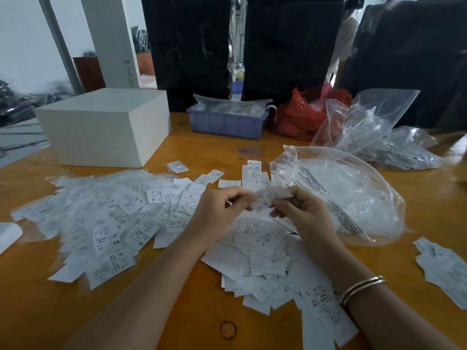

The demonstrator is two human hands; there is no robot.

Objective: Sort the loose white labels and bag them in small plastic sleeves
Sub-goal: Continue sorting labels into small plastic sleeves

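Head view: orange-brown bench (207, 152), wide and littered. Loose white labels (106, 218) spread in a broad drift at left and centre, some printed XS, S, XL; a smaller heap sits at the right edge (444, 269), cut off by the frame. Left hand (217, 210) and right hand (300, 210) meet above the pile, each pinching an end of a small plastic sleeve (270, 197) with a label inside; motion blur hides the print. Two bangles (361, 289) on the right wrist. Large clear printed bag (353, 193) lies just right of the hands. Farther back: white box (106, 125), blue tray (227, 122) of bagged items, red plastic bag (303, 114), more clear bags (379, 122). A rubber band (228, 330) near the front edge. Behind the bench, tall black wrapped stacks (290, 46), a white pillar (113, 39), pale wall. Dark heaps at far left too blurred to identify.
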